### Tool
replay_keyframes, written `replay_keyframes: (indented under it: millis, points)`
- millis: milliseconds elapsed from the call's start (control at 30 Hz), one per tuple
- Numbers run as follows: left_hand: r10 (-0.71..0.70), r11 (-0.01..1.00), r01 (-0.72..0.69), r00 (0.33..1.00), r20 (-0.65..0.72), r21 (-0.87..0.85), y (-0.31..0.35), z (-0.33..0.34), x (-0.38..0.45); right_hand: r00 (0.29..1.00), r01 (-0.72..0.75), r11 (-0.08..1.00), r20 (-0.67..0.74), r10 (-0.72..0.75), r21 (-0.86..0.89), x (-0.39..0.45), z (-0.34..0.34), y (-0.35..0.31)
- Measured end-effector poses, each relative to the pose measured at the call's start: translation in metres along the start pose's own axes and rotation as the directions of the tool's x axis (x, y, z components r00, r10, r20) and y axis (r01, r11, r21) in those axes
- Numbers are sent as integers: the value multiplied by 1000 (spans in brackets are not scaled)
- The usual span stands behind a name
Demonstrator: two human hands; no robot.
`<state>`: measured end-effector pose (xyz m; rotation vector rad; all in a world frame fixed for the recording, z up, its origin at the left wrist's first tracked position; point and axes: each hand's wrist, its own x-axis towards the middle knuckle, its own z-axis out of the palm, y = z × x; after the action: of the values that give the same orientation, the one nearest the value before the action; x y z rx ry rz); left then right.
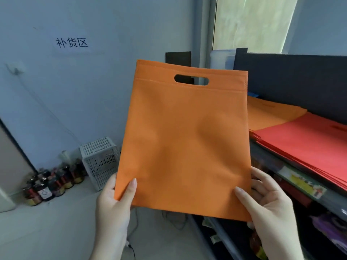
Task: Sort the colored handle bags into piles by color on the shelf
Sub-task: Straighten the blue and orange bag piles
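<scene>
An orange bag with a cut-out handle hangs upright in front of me, held flat by its bottom corners. My left hand pinches the lower left corner, thumb on the front. My right hand pinches the lower right corner the same way. To the right, on the shelf, lies a pile of orange bags at the back and a pile of red bags in front of it. A bit of blue shows behind the orange pile.
A dark panel backs the shelf. Lower shelves hold packaged goods. On the floor at left stand a white perforated crate and several dark bottles along the wall. A cable lies on the floor.
</scene>
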<state>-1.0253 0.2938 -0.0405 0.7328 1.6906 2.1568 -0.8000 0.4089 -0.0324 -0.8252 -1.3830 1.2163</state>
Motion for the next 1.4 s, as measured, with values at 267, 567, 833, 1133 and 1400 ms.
replay_keyframes:
  millis: [267,567,833,1133,1400]
  points:
    - [41,999,-41,996,81,-5,-25,51,134,996,87,991,7,-87,-101,132,40,35]
    - [1,999,-8,977,212,32,-64,107,239,986,83,973,-125,-112,-215,210,63,61]
    - [30,994,-80,858,514,75,-89,188,344,887,2,931,-429,-170,-365,267,80,71]
    - [230,895,-443,571,788,60,-106,294,401,712,-266,733,-640,-289,-626,298,69,60]
    - [74,767,-621,336,939,162,-122,377,386,634,-563,458,-715,-294,-688,308,44,58]
